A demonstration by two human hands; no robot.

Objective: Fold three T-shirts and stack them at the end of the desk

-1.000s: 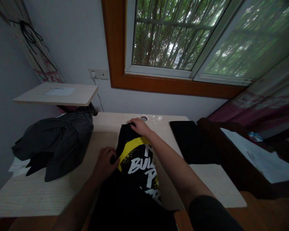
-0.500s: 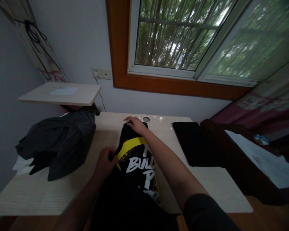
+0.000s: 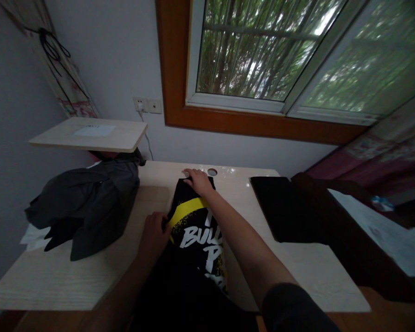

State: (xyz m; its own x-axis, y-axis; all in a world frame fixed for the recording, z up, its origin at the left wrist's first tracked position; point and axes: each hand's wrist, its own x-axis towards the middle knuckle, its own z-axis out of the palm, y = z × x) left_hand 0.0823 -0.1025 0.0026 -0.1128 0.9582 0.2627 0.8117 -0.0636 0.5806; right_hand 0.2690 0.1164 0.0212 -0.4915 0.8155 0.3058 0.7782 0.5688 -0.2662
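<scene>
On the pale wooden desk (image 3: 90, 276) my left hand (image 3: 154, 237) pinches the black printed T-shirt's (image 3: 197, 235) edge — right hand (image 3: 199, 181) lies flat, pressing the top; I should keep tension even.

A pale wood-grain table (image 3: 72, 281) with a round cable hole (image 3: 212, 172) near its far edge, just right of the right hand (image 3: 199, 180). Lying on it: a black T-shirt (image 3: 193, 240) with a yellow band and white lettering, folded narrow, running from under the right hand past the left hand (image 3: 154, 236) to the near edge; a heap of dark grey clothing (image 3: 86, 203) well left of the left hand, covering a white sheet (image 3: 29, 236) at its left corner; a flat black item (image 3: 283, 207) right of the right forearm.
</scene>
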